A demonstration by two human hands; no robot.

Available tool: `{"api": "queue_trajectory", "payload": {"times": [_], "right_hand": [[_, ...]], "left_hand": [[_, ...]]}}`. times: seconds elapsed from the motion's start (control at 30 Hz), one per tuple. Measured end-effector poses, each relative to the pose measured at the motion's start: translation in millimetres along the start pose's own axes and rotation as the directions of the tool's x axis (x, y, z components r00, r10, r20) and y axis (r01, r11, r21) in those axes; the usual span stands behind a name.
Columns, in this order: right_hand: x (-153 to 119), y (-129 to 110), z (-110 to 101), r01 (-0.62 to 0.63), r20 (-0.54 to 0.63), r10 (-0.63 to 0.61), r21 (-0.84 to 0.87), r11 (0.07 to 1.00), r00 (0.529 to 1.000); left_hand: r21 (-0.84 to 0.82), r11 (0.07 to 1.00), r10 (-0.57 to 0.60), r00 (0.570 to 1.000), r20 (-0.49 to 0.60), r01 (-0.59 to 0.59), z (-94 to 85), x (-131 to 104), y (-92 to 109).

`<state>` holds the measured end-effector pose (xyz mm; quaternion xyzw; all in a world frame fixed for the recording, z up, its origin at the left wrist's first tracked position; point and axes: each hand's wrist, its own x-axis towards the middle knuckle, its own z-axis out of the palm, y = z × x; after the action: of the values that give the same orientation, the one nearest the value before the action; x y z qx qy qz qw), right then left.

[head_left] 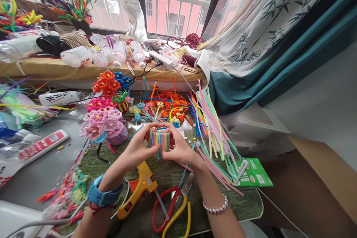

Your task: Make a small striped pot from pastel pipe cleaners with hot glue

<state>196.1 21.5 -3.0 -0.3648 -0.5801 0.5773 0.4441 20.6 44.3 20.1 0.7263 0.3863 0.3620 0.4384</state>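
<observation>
Between my two hands, above the table, is a small pot covered in upright pastel pipe cleaners (159,140), striped pink, yellow and blue. My left hand (141,145) curves around its left side, with the thumb on the front. Around the right side wraps my right hand (178,148), thumb also at the front. A blue pipe cleaner end hangs below the pot's front. The far fingers are partly hidden behind it. Nearer to me lie a yellow glue gun (139,190) with a glue stick in it, and scissors (174,204) with red and yellow handles.
Pink pipe-cleaner flowers (100,122) in a pot stand left of my hands, orange flowers (106,83) behind them. Loose pipe cleaners (213,126) lie to the right beside a green packet (252,173). Plastic bottles (78,56) and a power strip (161,60) rest on the sill.
</observation>
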Motion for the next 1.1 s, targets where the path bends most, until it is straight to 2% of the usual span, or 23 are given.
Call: {"api": "queue_trajectory", "payload": {"times": [0.17,0.27,0.37,0.5,0.6,0.83,1.1], "right_hand": [[-0.4,-0.6,0.6,-0.015,-0.027,0.012,-0.119,0.993,1.000],[-0.6,-2.6,0.0,0.009,-0.042,-0.017,-0.174,0.985,0.999],[-0.4,-4.6,-1.3,0.050,-0.041,-0.059,-0.200,0.978,0.997],[-0.5,-5.9,-3.6,0.055,-0.027,-0.062,-0.211,0.976,0.998],[-1.4,-5.3,-5.9,0.013,-0.038,-0.021,-0.185,0.983,0.999],[-3.5,-5.6,-11.9,-0.031,0.002,0.031,-0.097,0.995,1.000],[-6.6,-12.1,-19.0,-0.102,0.105,0.091,0.100,0.990,0.990]], "left_hand": [[0.054,0.998,-0.009,1.000,0.019,0.008,-0.1,-0.1,1.6],[0.156,0.987,0.027,0.998,0.065,-0.037,-0.9,-1.3,-1.0],[0.255,0.963,0.063,0.993,0.104,-0.088,-1.5,-2.6,-3.4],[0.278,0.956,0.065,0.990,0.122,-0.097,-1.2,-2.9,-3.6],[0.303,0.947,0.070,0.990,0.119,-0.104,-0.9,-2.8,-1.9],[0.412,0.891,0.107,0.970,0.217,-0.190,-4.0,-4.1,3.6],[0.461,0.840,0.178,0.949,0.262,-0.285,-7.9,-5.4,14.7]]}}
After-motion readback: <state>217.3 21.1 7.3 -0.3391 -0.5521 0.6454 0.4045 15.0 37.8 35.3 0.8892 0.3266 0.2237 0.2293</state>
